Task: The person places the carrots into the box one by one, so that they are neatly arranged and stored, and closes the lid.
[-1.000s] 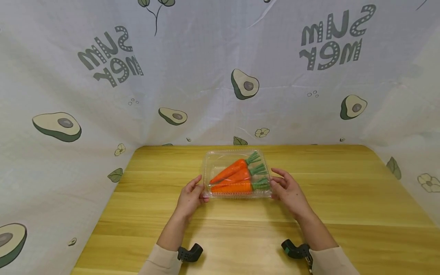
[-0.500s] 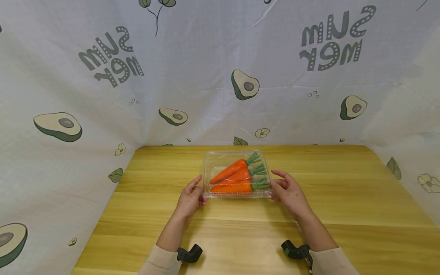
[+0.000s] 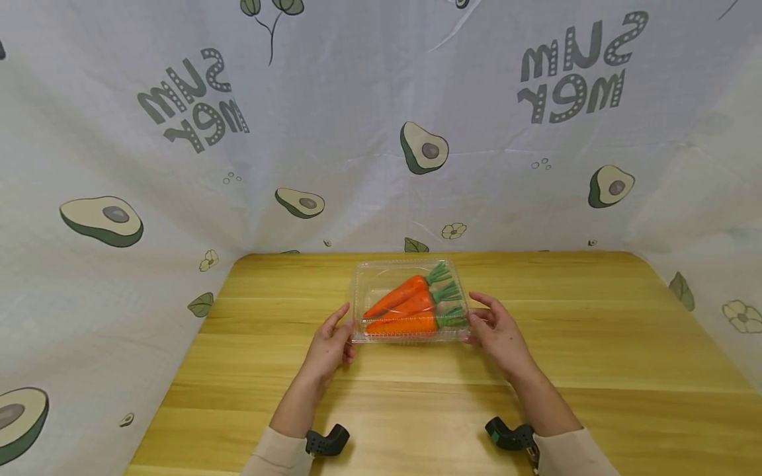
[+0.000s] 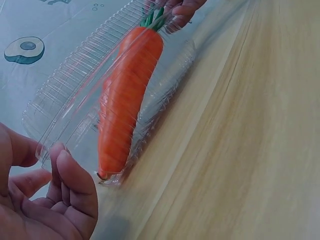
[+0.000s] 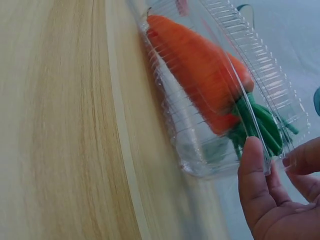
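A clear plastic clamshell box point(image 3: 381, 272) sits near the far middle of the table, its lid over several orange carrots point(image 3: 417, 304) with green tops. At its left front corner my left hand point(image 3: 327, 344) pinches the rim; the lower fingers point(image 4: 75, 182) curl below it. My right hand point(image 3: 500, 336) pinches the rim at the right front corner, thumb and fingers on either side of the edge in the right wrist view. The carrot tops point(image 5: 257, 125) lie toward the right hand. Whether the box's underside fully touches the table I cannot tell.
The wooden table point(image 3: 595, 344) spreads around the box on all sides. A pale printed cloth point(image 3: 357, 132) hangs behind the table and along both sides. Black wrist-worn devices point(image 3: 327, 440) sit by the beige sleeves point(image 3: 276, 453).
The left hand's lower fingers have drawn back from under the box's front corner, a little down and left. The box, carrots and right hand stay almost in place.
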Demonstrator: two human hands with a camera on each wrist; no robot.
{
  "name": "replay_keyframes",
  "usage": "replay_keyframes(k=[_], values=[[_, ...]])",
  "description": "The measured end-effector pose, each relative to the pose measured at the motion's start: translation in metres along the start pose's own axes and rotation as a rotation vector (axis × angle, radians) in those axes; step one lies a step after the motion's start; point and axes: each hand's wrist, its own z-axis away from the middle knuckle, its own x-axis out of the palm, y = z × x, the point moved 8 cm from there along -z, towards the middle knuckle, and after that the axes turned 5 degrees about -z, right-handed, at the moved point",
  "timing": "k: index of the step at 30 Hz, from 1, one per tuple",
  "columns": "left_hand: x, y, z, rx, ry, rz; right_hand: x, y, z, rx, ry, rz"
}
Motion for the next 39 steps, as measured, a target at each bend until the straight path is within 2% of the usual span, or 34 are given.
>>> replay_keyframes(k=[4,9,13,25,39], values=[[-0.001,-0.001,0.000,0.000,0.017,0.003,-0.002,0.003,0.000,0.011,-0.010,0.003],[-0.003,-0.001,0.000,-0.002,0.051,0.024,-0.001,0.009,0.000,0.059,-0.114,0.026],[-0.003,0.000,-0.001,0.000,0.052,0.041,-0.001,0.011,0.001,0.082,-0.170,0.024],[-0.001,0.003,0.000,0.026,0.043,0.025,-0.001,0.010,0.000,0.085,-0.193,-0.026],[0.002,0.006,0.001,0.039,0.087,-0.031,0.001,0.014,0.001,0.127,-0.264,-0.076]])
